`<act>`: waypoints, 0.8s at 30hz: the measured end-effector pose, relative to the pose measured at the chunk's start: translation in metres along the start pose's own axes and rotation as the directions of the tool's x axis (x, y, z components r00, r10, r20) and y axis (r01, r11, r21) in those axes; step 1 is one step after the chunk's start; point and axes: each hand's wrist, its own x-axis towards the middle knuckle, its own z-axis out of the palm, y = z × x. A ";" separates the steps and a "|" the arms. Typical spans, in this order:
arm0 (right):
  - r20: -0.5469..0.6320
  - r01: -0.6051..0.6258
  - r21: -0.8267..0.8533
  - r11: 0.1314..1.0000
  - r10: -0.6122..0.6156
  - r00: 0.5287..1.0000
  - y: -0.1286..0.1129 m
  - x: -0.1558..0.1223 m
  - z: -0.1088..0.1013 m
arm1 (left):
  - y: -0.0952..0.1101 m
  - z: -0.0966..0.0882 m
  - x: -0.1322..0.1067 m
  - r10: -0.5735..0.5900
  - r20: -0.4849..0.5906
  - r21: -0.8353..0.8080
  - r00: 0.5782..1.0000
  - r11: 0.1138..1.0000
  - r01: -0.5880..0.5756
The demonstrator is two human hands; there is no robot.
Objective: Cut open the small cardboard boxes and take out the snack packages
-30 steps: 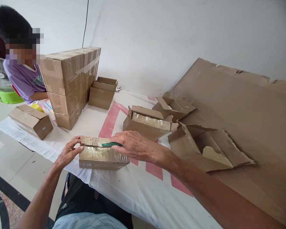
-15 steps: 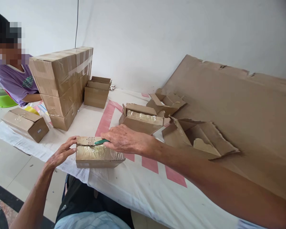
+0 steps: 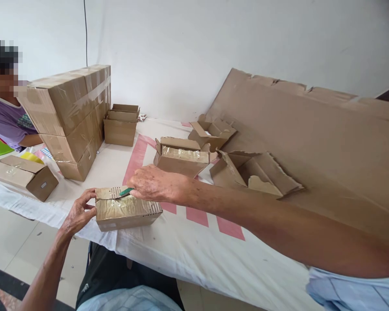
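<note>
The right hand is closed around a green tool, its tip at the seam along the top of a taped carton. The left hand is apart from it, thumb and fingers spread against the carton's left end. The carton sits between the hands on the cloth-covered surface. Just beyond the right hand stands a torn-open box; beyond the left hand rise stacked boxes, with a closed box to that hand's left.
</note>
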 end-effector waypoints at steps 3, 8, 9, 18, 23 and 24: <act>-0.031 0.010 -0.015 1.000 -0.010 0.999 0.008 -0.007 0.011 | 0.002 0.002 -0.001 -0.007 -0.021 0.010 1.000 1.000 0.007; 0.007 -0.049 -0.048 0.998 0.049 0.999 0.050 -0.048 0.041 | 0.005 0.004 -0.003 -0.017 -0.035 0.075 0.999 0.997 0.019; -0.014 -0.050 -0.013 0.999 0.050 0.999 0.061 -0.060 0.046 | 0.005 0.004 -0.002 -0.015 -0.031 0.093 0.999 0.996 0.017; -0.318 -0.194 0.695 0.693 0.538 0.781 0.096 -0.140 0.180 | 0.009 0.005 -0.001 -0.022 -0.004 0.168 1.000 0.986 0.022; -0.321 -0.378 0.676 0.632 0.715 0.621 0.042 -0.137 0.317 | 0.016 0.004 -0.002 -0.024 0.042 0.220 0.999 0.975 0.014; -0.343 -0.368 0.673 0.641 0.712 0.613 0.033 -0.136 0.327 | 0.017 0.003 -0.002 -0.025 0.056 0.235 0.998 0.972 0.011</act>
